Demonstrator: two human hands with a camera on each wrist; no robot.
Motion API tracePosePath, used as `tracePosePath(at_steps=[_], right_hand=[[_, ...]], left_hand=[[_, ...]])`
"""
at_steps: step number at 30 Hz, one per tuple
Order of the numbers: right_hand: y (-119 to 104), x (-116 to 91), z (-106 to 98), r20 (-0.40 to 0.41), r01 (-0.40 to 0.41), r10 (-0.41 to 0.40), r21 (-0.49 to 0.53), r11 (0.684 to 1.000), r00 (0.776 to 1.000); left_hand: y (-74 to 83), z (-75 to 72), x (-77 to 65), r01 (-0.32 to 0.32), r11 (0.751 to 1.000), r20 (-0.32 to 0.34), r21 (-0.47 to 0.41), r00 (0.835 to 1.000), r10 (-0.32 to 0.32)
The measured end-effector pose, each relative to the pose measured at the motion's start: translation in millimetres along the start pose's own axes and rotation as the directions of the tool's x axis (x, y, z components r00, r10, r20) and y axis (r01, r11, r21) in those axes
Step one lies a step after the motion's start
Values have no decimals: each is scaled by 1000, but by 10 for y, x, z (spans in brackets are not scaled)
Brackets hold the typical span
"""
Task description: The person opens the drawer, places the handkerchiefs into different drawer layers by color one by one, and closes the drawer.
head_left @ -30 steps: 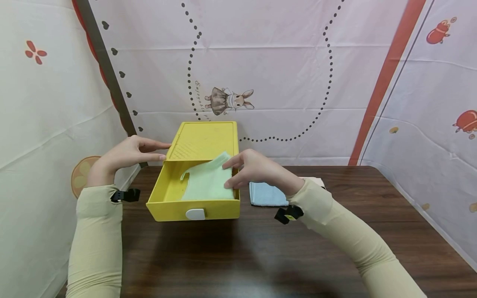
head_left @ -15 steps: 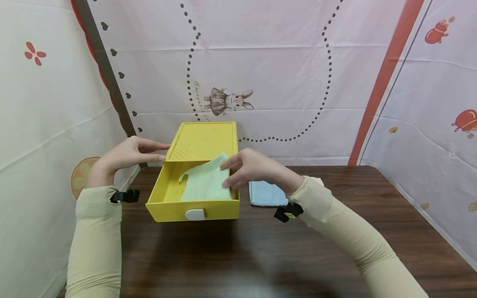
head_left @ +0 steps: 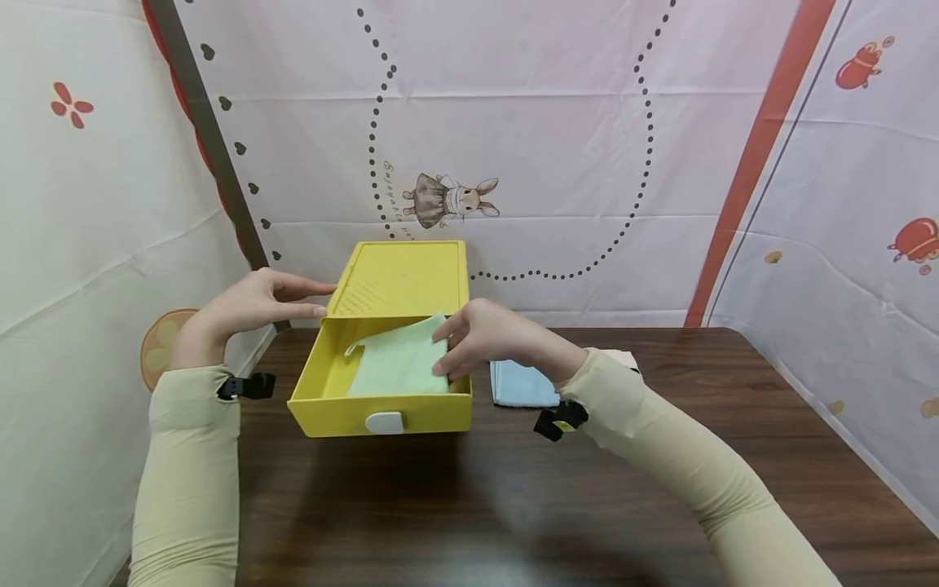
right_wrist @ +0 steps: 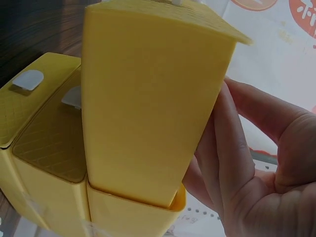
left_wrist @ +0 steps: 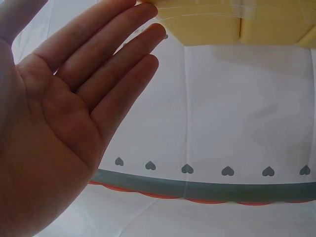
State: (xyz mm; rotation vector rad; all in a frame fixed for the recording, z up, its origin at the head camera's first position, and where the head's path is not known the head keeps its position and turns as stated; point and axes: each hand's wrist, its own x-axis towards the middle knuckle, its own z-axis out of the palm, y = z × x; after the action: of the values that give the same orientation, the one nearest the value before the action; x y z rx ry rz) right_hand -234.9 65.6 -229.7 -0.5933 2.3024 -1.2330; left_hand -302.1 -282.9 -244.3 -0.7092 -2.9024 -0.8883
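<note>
A light green cloth (head_left: 399,360) lies in the pulled-out yellow drawer (head_left: 377,416), which has a white tab on its front. My right hand (head_left: 491,338) reaches over the drawer's right wall and holds the cloth's right edge between thumb and fingers; the right wrist view shows this hand (right_wrist: 247,163) beside the drawer, its fingertips hidden. My left hand (head_left: 245,306) touches the left side of the yellow cabinet (head_left: 407,277), its fingers straight. In the left wrist view, that hand's palm (left_wrist: 64,118) shows, the fingertips reaching toward the yellow cabinet side (left_wrist: 202,24).
On the dark wooden table (head_left: 587,505), a folded light blue cloth (head_left: 522,385) lies right of the drawer. A pale cloth (head_left: 623,357) shows partly behind the right forearm. Lower closed drawers (right_wrist: 49,133) appear in the right wrist view. Printed fabric (head_left: 543,163) hangs around the table.
My right hand has shifted slightly left, and the green cloth has moved left and its raised corner has sunk lower into the drawer. The left hand and the cabinet stay put.
</note>
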Motion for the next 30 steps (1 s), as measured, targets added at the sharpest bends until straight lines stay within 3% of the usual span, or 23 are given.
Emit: tracePosePath(at_steps=[18, 30], right_hand=[[-3, 85, 54, -15, -29, 30, 46, 998, 999], [-46, 72, 32, 16, -24, 24, 54, 998, 1000]], left_hand=[[-30, 2, 5, 1, 1000, -7, 3, 1000, -1], [-33, 1, 7, -3, 1000, -5, 10, 1000, 3]])
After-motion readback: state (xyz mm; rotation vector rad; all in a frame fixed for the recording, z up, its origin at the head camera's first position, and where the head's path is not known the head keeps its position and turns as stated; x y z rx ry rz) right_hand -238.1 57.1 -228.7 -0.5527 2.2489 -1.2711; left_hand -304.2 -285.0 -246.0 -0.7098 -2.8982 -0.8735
